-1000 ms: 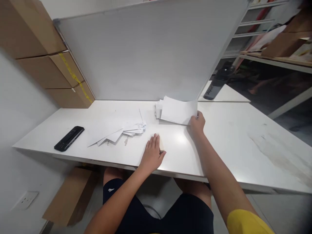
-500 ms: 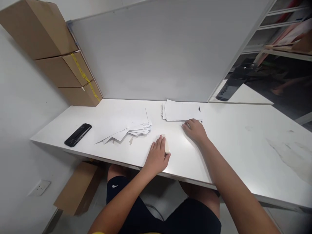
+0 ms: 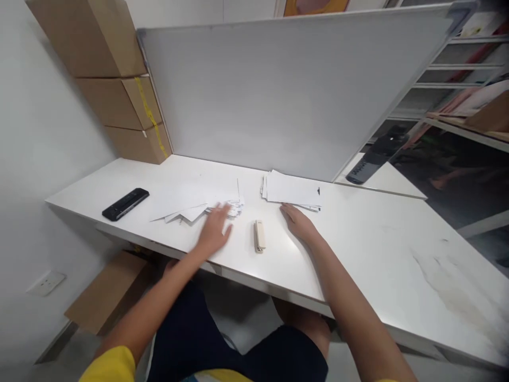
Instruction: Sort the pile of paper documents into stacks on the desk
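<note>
A cream stapler point(image 3: 260, 235) lies on the white table between my hands, with neither hand touching it. My left hand point(image 3: 214, 232) is slightly blurred, its fingers stretched out and thumb apart, over the near right end of a fanned pile of white papers point(image 3: 191, 204). Whether its fingertips touch the sheets I cannot tell. My right hand point(image 3: 299, 222) rests on the table with extended fingers at the front edge of a neater stack of white papers point(image 3: 292, 189). It grips nothing visible.
A black phone-like device point(image 3: 125, 203) lies at the table's left. Cardboard boxes point(image 3: 131, 103) are stacked behind it, beside a large whiteboard point(image 3: 254, 95) along the back. A dark bottle point(image 3: 363, 168) stands at the back right. Another box point(image 3: 107, 289) sits below the table.
My left hand has let go of the stapler and moved left to the fanned papers. My right hand stays by the other stack's front edge. The head view has shifted.
</note>
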A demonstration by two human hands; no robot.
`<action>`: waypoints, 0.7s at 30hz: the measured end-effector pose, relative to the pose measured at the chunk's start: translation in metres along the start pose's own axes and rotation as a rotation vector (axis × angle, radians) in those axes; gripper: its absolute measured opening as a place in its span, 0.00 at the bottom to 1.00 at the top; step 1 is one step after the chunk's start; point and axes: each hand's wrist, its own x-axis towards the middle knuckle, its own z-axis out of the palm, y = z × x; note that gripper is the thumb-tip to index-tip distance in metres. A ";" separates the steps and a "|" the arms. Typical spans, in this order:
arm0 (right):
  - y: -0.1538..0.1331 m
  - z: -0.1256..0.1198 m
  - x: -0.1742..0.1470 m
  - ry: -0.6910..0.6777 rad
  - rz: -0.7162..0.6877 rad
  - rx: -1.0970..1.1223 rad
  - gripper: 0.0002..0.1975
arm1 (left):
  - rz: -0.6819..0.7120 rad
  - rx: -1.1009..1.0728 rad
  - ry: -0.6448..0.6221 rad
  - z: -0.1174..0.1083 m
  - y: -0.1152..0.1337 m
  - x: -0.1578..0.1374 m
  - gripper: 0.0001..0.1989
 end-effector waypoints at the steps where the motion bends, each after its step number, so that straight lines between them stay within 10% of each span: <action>1: 0.004 0.001 0.002 0.012 0.015 -0.001 0.30 | -0.038 0.067 0.027 -0.006 -0.019 0.010 0.30; 7: 0.026 0.010 0.003 0.005 0.045 -0.013 0.29 | -0.114 0.371 0.027 -0.008 -0.092 0.031 0.26; 21: 0.027 0.007 -0.002 0.031 0.066 0.051 0.27 | 0.041 0.254 -0.024 -0.010 -0.088 0.017 0.17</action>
